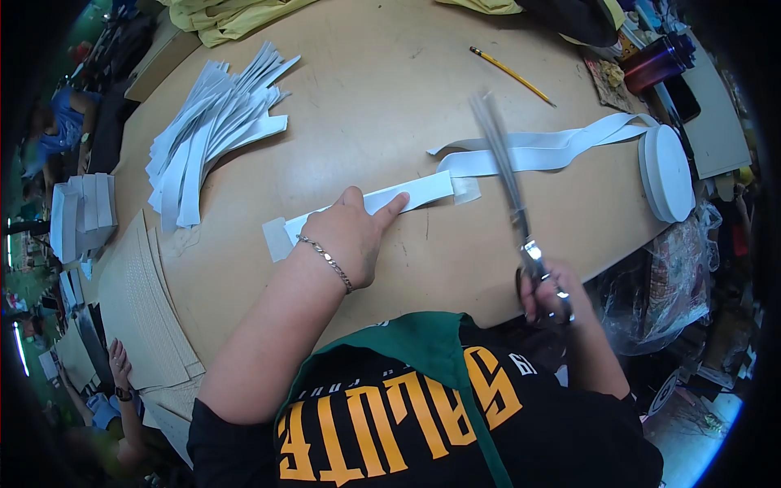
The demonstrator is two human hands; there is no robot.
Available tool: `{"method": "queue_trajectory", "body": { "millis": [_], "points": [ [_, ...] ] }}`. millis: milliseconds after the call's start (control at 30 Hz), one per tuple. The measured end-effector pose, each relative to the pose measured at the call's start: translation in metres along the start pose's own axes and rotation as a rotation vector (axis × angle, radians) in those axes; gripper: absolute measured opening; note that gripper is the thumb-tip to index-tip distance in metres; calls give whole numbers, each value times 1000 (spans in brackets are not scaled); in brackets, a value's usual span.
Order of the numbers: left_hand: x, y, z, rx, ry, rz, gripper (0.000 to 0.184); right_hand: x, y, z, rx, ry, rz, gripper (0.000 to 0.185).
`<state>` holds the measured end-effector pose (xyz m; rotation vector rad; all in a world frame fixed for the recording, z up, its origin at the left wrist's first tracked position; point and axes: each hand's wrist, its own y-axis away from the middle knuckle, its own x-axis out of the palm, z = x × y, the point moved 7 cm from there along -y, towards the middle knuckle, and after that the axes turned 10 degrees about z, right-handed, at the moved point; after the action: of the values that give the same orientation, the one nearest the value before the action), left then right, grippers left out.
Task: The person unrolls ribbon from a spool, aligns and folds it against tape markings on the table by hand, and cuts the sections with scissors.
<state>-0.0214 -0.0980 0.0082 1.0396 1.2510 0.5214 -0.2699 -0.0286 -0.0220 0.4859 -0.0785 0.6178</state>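
My left hand (348, 230) presses on a short white strip (427, 190), its index finger and another digit stretched out along it. Pieces of translucent tape (467, 191) lie at both ends of that strip on the table. My right hand (550, 294) grips long metal scissors (532, 252) by the handles, blades pointing away from me and smeared by motion; whether the blades are apart I cannot tell. Beneath and beside the blades runs a white flat band (541, 160), coming off a white roll (669, 174) at the right. One band end meets the strip's right end.
A pile of cut white strips (220, 134) lies at left on the table (366, 89). A yellow pencil (512, 76), a dark tumbler (655, 63) and a phone (682, 98) are toward the back right. Cardboard sheets (146, 305) border the left; another person's hand (119, 363) shows beyond.
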Motion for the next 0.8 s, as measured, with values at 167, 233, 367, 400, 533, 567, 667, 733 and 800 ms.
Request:
{"method": "queue_trajectory", "body": {
  "millis": [167,233,367,400,533,567,667,733,800],
  "points": [
    [0,1,0,3,3,-2,87,-88,-12,99,57,589,-544,45],
    [0,1,0,6,5,-3,87,-138,-29,132,104,911,-788,40],
    [0,0,-1,8,-1,-13,88,-204,-84,155,280,1266,-838,42],
    [1,0,-1,6,-6,-17,88,-216,-94,152,312,1340,-842,42],
    [1,1,0,5,-7,-29,87,-211,-109,159,99,1509,-894,33],
    [1,2,1,4,2,-34,87,-189,-102,165,-136,1677,-999,30],
    [1,3,1,7,21,-47,86,-69,-94,158,-676,1614,-721,19],
    [0,3,1,7,8,-59,86,20,-97,110,-882,1564,-199,14],
    [0,2,-1,4,-3,-66,86,57,-95,78,-695,1622,-199,33]
  ]
}}
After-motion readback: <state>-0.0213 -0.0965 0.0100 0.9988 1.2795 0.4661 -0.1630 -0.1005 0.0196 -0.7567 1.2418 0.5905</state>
